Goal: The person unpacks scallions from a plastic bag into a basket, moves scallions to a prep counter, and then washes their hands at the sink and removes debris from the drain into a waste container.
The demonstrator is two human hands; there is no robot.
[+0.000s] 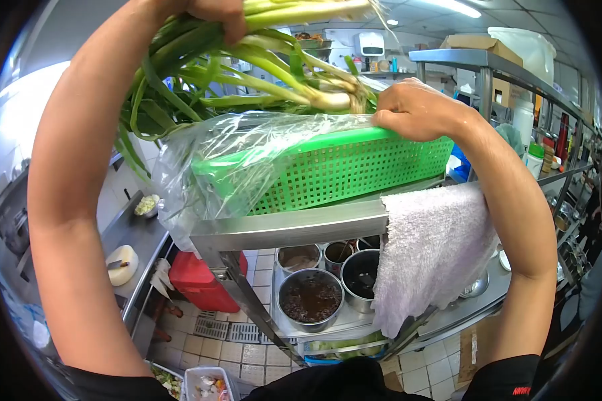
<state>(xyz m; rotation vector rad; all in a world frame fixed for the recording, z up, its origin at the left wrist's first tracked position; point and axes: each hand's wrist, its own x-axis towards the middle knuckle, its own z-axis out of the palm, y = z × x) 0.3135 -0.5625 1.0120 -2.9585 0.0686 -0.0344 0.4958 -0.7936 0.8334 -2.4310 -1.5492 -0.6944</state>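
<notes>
A green perforated basket point(334, 167) stands on a metal rack, with clear plastic point(201, 157) draped over its left side. Long green onions point(281, 80) lie across and above it, their white root ends to the right. At the top, my left hand point(224, 15) is closed around some of the stalks, its fingers partly cut off by the frame's edge. My right hand point(415, 107) grips the right part of the basket's far rim beside the root ends, fingers curled and partly hidden. A white towel point(435, 247) hangs over the rack's front bar below my right forearm.
Pots of dark contents point(310, 301) sit on the rack's lower shelf. A red bin point(204, 281) stands on the floor at left, beside a metal counter with a white round board point(123, 265). Shelving point(448, 56) with boxes and bottles rises at right.
</notes>
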